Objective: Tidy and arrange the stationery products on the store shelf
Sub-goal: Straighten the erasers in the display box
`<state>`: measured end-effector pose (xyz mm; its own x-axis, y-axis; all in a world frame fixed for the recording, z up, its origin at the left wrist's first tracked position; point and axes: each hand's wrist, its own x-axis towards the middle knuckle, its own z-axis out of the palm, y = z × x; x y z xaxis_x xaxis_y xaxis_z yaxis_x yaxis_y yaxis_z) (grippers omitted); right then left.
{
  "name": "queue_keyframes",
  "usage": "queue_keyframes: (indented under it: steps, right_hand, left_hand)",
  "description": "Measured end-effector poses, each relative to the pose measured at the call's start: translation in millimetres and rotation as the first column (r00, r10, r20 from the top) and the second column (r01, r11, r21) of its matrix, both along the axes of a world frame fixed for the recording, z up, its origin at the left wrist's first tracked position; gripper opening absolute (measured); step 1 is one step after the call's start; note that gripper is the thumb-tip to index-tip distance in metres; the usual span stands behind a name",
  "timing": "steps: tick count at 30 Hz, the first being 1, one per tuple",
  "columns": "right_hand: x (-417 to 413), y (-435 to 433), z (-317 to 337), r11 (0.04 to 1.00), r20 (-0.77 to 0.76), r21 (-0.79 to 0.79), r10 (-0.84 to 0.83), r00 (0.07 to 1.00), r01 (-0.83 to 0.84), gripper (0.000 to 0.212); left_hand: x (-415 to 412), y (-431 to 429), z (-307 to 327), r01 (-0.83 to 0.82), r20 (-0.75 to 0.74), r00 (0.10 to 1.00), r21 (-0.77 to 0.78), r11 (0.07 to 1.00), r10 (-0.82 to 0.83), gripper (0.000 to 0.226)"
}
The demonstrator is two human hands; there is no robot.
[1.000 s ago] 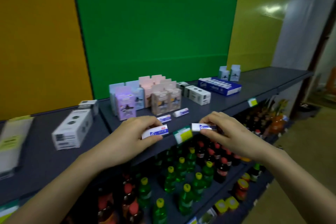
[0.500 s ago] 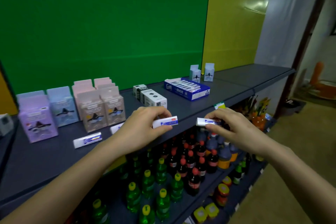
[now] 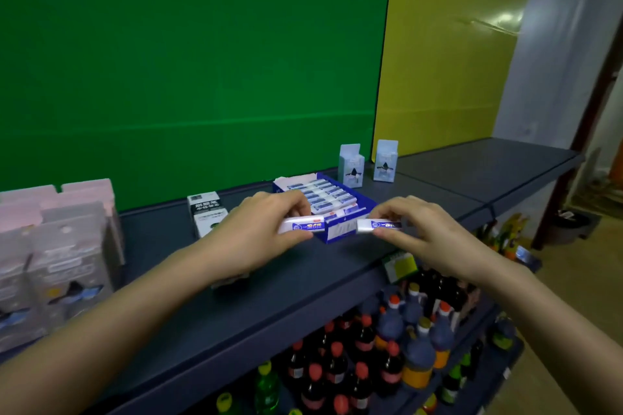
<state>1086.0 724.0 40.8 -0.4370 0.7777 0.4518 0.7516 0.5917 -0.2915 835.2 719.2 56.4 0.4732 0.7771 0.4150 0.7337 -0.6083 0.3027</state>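
Both hands have travelled right along the shelf [image 3: 337, 276], and now flank the front of the blue carton [image 3: 340, 229]. Pinched in the left hand [image 3: 259, 232] is a slim rectangular eraser [image 3: 303, 225], white with a glossy blue sleeve; the right hand [image 3: 428, 232] is clamped on a matching eraser [image 3: 379, 225]. Open-topped, the cardboard carton holds a neat row of identical bars. Matte dark-grey shelf metal runs beneath; pastel boxes [image 3: 57, 256] stand at left.
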Motion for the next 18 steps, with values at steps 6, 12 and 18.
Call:
queue_keyframes:
  steps: [6,12,18]
  right_hand:
    - [9.5,68.3,5.8,0.996,-0.017,-0.01,0.089,0.996,-0.089,0.024]
    - [16.5,127.8,13.2,0.974,0.074,-0.017,0.226,0.971,-0.226,0.027]
    - [28.0,169.9,15.8,0.933,0.155,-0.044,0.36,0.92,-0.358,0.025]
  left_hand:
    - [21.8,30.4,21.6,-0.121,-0.051,0.991,0.044,0.992,0.123,0.016]
    - [54.9,56.2,15.0,-0.236,-0.134,0.962,0.033,0.971,0.238,0.021]
    - [76.8,77.8,2.1,-0.412,-0.132,0.905,-0.031,0.911,0.405,0.027]
